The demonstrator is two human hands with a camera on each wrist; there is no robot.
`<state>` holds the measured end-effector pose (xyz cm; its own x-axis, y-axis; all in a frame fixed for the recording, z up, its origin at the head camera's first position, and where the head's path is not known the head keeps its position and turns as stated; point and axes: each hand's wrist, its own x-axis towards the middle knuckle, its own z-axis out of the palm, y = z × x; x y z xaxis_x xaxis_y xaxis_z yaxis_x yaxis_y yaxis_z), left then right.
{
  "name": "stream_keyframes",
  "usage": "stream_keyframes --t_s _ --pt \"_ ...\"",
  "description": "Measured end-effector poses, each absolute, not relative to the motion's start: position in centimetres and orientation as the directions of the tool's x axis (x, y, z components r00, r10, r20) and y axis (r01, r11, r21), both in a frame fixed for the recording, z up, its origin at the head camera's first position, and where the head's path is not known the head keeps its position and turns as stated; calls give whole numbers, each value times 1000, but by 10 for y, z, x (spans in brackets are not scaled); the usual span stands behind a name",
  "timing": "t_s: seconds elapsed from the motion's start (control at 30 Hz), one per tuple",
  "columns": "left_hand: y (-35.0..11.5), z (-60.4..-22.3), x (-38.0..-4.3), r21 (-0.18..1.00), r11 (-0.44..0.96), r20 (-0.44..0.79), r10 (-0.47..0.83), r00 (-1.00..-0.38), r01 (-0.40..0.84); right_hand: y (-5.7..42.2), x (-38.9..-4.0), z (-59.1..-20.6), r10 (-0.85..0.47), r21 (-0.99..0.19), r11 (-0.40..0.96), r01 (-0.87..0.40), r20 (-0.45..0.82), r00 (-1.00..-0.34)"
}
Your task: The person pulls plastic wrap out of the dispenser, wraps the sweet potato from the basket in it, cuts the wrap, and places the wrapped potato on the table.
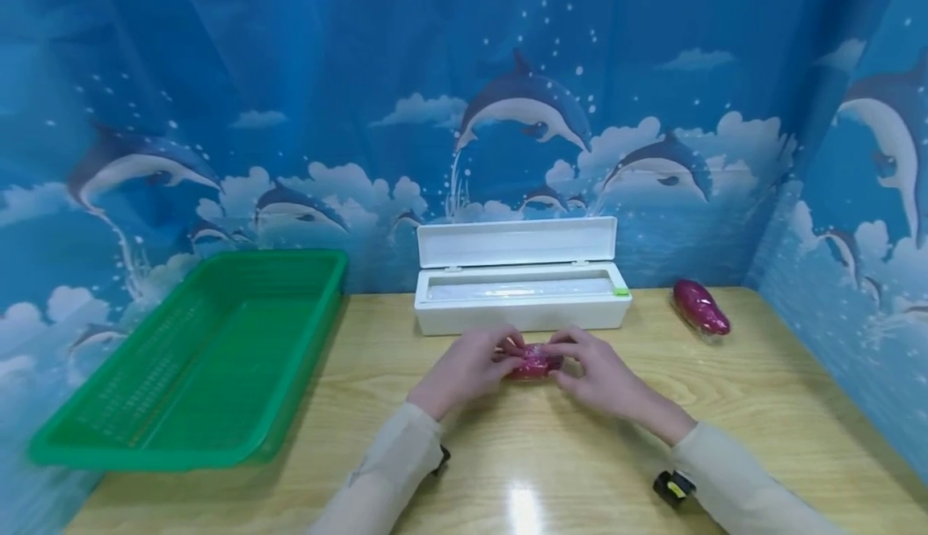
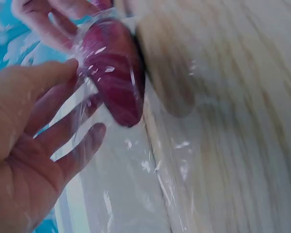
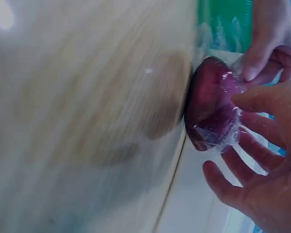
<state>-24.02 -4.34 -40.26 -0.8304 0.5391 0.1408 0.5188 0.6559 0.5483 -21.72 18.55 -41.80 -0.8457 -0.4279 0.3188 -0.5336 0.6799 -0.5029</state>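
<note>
A purple-red sweet potato (image 1: 535, 362), loosely wrapped in clear cling film (image 2: 82, 104), lies on the table between both hands. My left hand (image 1: 474, 366) pinches the film at its left end, thumb against fingertips in the left wrist view. From the other side my right hand (image 1: 598, 370) holds the wrapped sweet potato. Its thumb presses the film on top, and the other fingers curve beside it in the right wrist view. Just behind the hands stands a white cling film box (image 1: 518, 321) with its lid raised.
A second wrapped sweet potato (image 1: 699, 308) lies at the back right of the wooden table (image 1: 580, 479). At the left is a large green plastic basket (image 1: 239, 358). A blue dolphin-print curtain (image 1: 377, 51) hangs behind and along the right side.
</note>
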Motion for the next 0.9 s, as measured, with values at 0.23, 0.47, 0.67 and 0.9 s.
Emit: stream_keyframes --t_s 0.23,0.47,0.67,0.9 --pt "-93 -396 -243 597 703 1 480 -877 386 171 -222 -415 -506 -366 716 -594 314 -803" --pt "-122 -396 -244 568 775 -176 442 -879 276 170 -227 -410 -528 -326 744 -583 248 -812" --pt "-123 -401 -248 607 746 -29 366 -930 275 171 -226 -409 -625 -232 707 -668 237 -743" --pt "-110 -388 -247 743 596 165 281 -946 306 159 -217 -410 -694 -175 642 -746 280 -663"
